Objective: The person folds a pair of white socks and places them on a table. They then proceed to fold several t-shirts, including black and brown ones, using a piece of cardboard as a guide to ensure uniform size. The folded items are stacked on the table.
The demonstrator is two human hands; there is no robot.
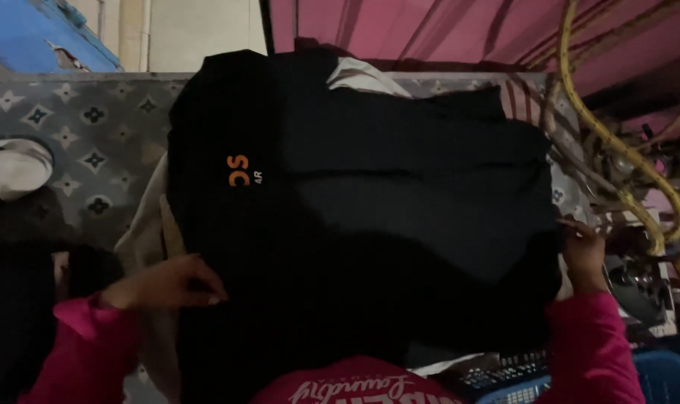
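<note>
Dim room, patterned mat (78, 120) underneath, pink cloth (430, 30) at the back. Black shirt (370, 209) with a small orange logo lies spread flat on the mat over lighter cloth (142, 239). Left hand (168, 283), pink sleeve, rests flat on the shirt's left edge, fingers stretched out. Right hand (583, 254) pinches the shirt's right edge. Yellow hose (617, 142) just right, blue basket (654, 378) near the right sleeve.

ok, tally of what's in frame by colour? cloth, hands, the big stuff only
Black: 1, the black shirt spread flat, with the left hand on its near edge and the right hand at its right edge
Pink: 2, the pink sleeves
Beige: 1, the beige cloth under the shirt
Yellow: 1, the yellow hose
Blue: 1, the blue basket
Total: 6
</note>
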